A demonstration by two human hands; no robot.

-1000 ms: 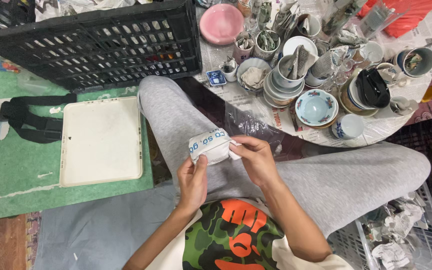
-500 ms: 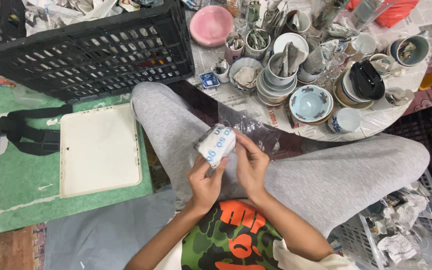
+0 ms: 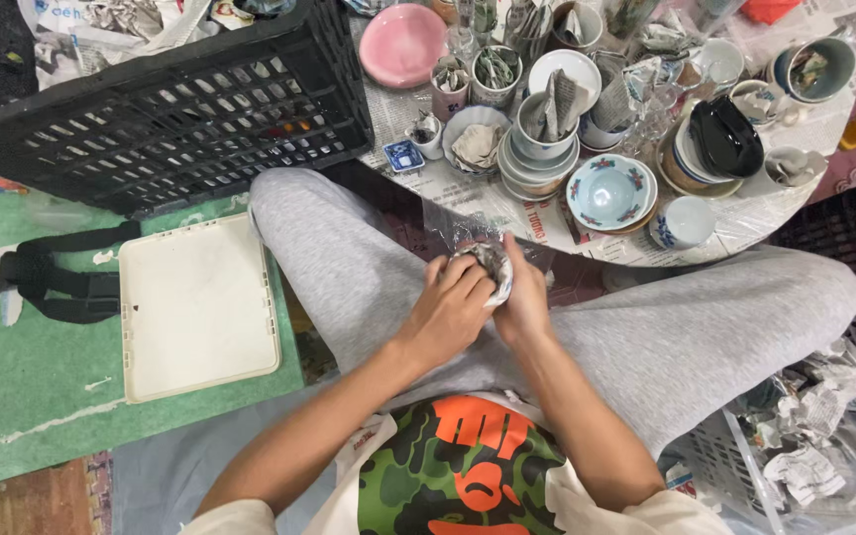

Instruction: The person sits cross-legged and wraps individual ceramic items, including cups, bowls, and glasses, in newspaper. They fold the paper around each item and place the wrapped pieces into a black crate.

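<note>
Both my hands meet over my lap, between my knees in grey trousers. My left hand (image 3: 448, 309) and my right hand (image 3: 525, 297) are closed around a small white cup (image 3: 495, 266) with crumpled newspaper stuffed in or wrapped on it. Only its rim and some paper show between my fingers. A piece of clear plastic (image 3: 458, 230) sticks up just behind the cup. The low round table (image 3: 745, 230) with crockery lies right beyond my hands.
On the table stand several bowls and cups, among them a pink bowl (image 3: 403, 42) and a light blue patterned bowl (image 3: 611, 190). A black plastic crate (image 3: 165, 109) sits at the left back, a white lid (image 3: 195, 307) on green matting, a clear bin of crumpled paper (image 3: 814, 456) at right.
The cup, earlier held up with its blue-patterned side showing, has been turned and lowered; both hands now close over it and paper covers it.
</note>
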